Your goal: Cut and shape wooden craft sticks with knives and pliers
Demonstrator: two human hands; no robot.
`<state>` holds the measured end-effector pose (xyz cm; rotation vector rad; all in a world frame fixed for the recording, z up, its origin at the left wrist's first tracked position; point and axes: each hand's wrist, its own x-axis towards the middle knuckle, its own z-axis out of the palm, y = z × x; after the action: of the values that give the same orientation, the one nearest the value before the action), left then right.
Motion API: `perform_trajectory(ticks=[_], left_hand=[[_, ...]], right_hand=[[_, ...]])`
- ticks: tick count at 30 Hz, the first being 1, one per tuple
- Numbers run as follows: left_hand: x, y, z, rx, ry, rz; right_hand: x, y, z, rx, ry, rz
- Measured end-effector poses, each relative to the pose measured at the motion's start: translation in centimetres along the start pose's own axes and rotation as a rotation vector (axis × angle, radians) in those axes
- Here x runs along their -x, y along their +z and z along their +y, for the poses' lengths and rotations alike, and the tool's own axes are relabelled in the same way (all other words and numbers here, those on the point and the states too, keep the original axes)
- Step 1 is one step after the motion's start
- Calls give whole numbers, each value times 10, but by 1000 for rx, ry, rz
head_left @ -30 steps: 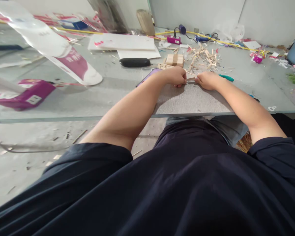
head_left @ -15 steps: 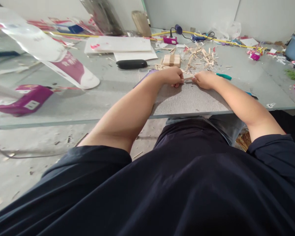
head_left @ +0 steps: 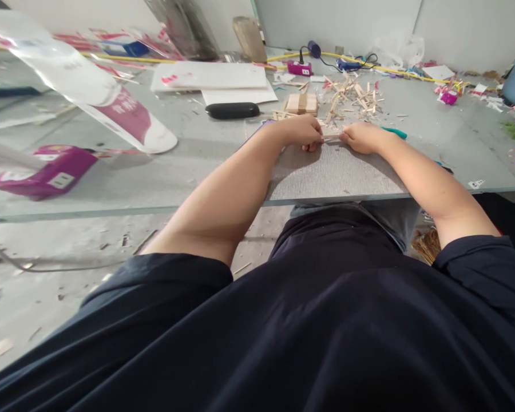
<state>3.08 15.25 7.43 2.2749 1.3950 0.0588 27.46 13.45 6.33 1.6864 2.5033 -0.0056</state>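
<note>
Head cam: both hands (head_left: 308, 132) (head_left: 359, 137) pinch thin wood stick (head_left: 332, 137) btwn them; lettering (head_left: 126, 103) on maroon-white pack (head_left: 88, 83) too blurry.

A person's left arm (head_left: 223, 191) and right arm (head_left: 427, 177), bare below the sleeves, reach forward and slant inward, bringing the left hand (head_left: 305, 131) and right hand (head_left: 360, 137), backs uppermost and fingers (head_left: 311, 147) curled in a pinch, near each other without touching.
</note>
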Motion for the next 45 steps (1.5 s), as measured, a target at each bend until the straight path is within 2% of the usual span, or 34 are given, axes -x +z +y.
perform_trajectory(ticks=[4, 15, 34, 45], left_hand=[[3, -2, 2, -36, 0, -10], [-8, 2, -9, -2, 4, 2], [2, -2, 2, -45, 14, -5], [-9, 4, -11, -66, 48, 21]], right_hand=[[0, 1, 0, -10, -3, 6], [0, 2, 0, -18, -3, 7], [4, 1, -6, 0, 5, 22], [5, 2, -13, 32, 34, 37]])
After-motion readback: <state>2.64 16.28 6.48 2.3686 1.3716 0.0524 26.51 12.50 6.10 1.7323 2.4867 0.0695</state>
